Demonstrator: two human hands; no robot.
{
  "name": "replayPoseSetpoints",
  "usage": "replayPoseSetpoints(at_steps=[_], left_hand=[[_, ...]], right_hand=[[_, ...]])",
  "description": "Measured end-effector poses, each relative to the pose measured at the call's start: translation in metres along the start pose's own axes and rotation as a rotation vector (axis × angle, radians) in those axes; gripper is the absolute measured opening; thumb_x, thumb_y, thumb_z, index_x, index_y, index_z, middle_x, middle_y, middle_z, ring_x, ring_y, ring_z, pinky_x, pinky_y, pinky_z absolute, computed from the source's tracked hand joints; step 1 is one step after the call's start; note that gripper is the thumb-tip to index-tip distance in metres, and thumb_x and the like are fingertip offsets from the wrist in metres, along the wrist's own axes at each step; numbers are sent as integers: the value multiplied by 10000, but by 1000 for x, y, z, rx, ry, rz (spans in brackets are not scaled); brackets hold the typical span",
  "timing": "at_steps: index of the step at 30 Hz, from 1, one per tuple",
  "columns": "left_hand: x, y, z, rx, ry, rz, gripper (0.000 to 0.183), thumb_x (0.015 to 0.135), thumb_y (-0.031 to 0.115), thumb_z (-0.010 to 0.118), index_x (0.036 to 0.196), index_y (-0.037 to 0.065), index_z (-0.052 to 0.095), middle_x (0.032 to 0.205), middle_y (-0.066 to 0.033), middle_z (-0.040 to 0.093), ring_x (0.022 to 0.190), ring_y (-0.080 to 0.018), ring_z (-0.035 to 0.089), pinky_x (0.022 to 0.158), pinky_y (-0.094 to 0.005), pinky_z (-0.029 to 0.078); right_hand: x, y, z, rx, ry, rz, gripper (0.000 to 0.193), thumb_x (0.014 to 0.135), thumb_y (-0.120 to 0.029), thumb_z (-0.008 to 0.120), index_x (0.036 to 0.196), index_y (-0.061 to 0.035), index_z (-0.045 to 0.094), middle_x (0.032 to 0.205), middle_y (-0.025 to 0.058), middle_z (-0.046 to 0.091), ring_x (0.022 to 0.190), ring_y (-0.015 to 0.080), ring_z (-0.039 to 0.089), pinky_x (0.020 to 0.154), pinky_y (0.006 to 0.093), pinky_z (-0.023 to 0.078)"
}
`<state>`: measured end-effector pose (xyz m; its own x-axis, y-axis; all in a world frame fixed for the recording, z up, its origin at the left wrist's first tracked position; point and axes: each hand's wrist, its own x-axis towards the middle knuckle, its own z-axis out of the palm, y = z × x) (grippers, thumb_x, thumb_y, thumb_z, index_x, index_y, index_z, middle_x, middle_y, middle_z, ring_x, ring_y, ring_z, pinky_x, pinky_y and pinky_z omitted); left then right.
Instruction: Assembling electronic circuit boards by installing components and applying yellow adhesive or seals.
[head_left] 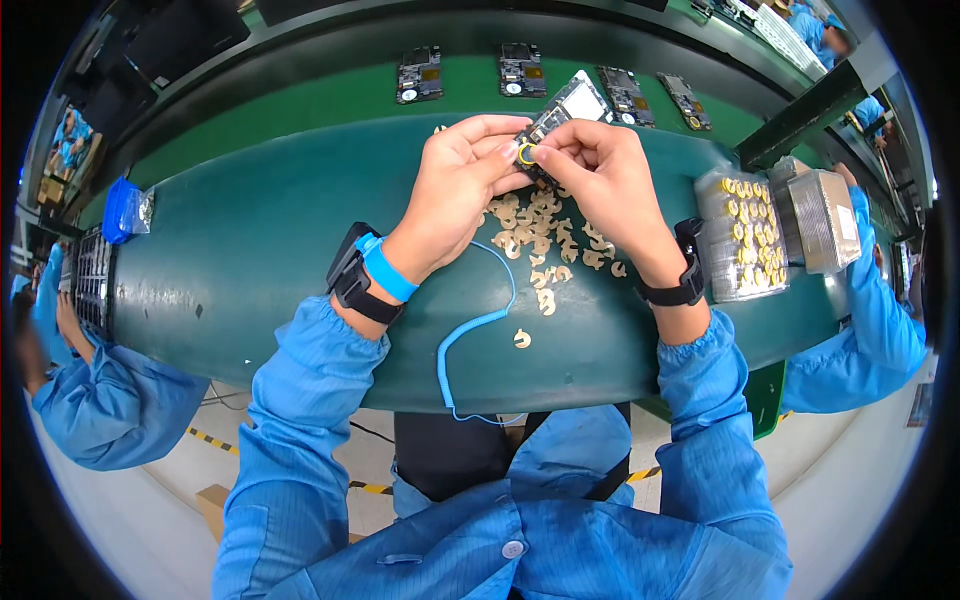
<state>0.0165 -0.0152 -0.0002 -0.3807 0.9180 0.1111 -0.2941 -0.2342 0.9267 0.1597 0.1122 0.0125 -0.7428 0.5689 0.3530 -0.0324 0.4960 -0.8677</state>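
Note:
Both my hands meet over the table around one dark circuit board (582, 103), which tilts up to the right and carries a pale rectangular patch. My left hand (455, 180) grips its lower left end with thumb and fingers. With thumb and forefinger, my right hand (605, 180) pinches a small round part with a yellow rim (527, 153) against the board's lower end. Beneath my hands lies a loose heap of small cream-coloured notched discs (540, 222); a single disc (522, 339) sits apart, nearer me.
Several similar circuit boards (521, 72) lie along the far green strip. To the right stand a clear tray of yellow round parts (745, 235) and stacked clear trays (825, 220). A coiled blue cord (445, 355) crosses the table (250, 270). A blue bin (122, 210) is left; co-workers sit at both sides.

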Motion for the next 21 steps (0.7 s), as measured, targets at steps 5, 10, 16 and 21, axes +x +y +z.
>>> replayPoseSetpoints(at_steps=[5, 10, 16, 21], left_hand=[[1, -2, 0, 9, -13, -3, 318, 1058, 31, 547, 1361, -67, 550, 1253, -172, 701, 1118, -207, 704, 969, -340, 593], [-2, -1, 0, 9, -6, 17, 332, 1050, 41, 575, 1365, -62, 555, 1239, -166, 709, 1087, -185, 709, 946, -322, 597], [-3, 1, 10, 104, 40, 63, 348, 1028, 16, 603, 1367, -52, 571, 1224, -146, 720, 1074, -142, 704, 892, -273, 604], [-2, -2, 8, 141, 67, 84, 342, 1024, 8, 607, 1359, -54, 585, 1215, -148, 726, 1049, -135, 713, 859, -251, 609]], right_hand=[[-1, -1, 0, -21, 13, 10, 138, 898, -94, 745, 867, 39, 732, 657, 16, 652, 581, 50, 528, 540, 254, 434], [-1, -4, 2, -28, 7, 21, 148, 894, -93, 749, 839, 40, 718, 641, 19, 635, 575, 49, 519, 532, 254, 423], [-2, 0, 2, -8, 46, -27, 154, 886, -87, 750, 814, 39, 698, 638, 26, 631, 581, 52, 525, 537, 261, 431], [-3, -4, 5, -32, 50, -20, 139, 882, -78, 750, 823, 40, 705, 658, 43, 652, 590, 61, 552, 552, 264, 454]])
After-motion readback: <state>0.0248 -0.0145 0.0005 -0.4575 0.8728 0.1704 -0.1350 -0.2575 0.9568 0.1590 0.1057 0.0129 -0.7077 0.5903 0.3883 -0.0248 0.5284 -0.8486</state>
